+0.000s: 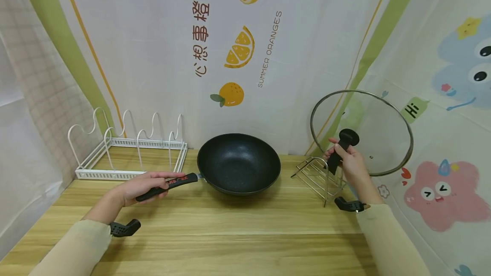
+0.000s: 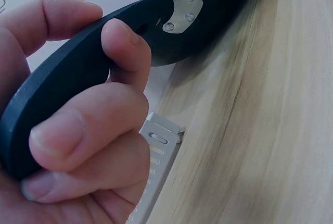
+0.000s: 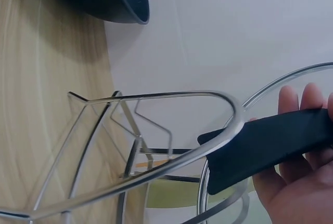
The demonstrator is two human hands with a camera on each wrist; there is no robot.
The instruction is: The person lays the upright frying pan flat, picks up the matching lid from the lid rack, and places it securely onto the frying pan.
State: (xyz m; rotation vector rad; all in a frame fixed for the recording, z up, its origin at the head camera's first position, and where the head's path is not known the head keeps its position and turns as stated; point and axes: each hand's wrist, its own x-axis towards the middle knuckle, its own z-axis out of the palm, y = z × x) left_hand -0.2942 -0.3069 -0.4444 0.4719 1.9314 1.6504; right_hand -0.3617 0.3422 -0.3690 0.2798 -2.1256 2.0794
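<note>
A black wok (image 1: pixel 239 161) is at the middle of the wooden table, its hollow side up toward the head camera. My left hand (image 1: pixel 147 186) grips its long black handle (image 1: pixel 180 181); the left wrist view shows fingers curled round the handle (image 2: pixel 78 52) and a riveted metal joint (image 2: pixel 182 13). On the right, my right hand (image 1: pixel 353 163) holds a clear glass lid (image 1: pixel 383 135) by its black knob handle (image 1: pixel 339 152). The lid stands on edge, rising behind a metal wire rack (image 1: pixel 318 178). In the right wrist view the lid handle (image 3: pixel 270 146) overlaps the rack's looped wire (image 3: pixel 208 138).
A white rack (image 1: pixel 105 176) with several wavy dividers stands at the back left, behind my left hand. Printed curtains (image 1: pixel 161 54) hang along the table's back and sides. Bare wood (image 1: pixel 230 242) shows in front of the wok.
</note>
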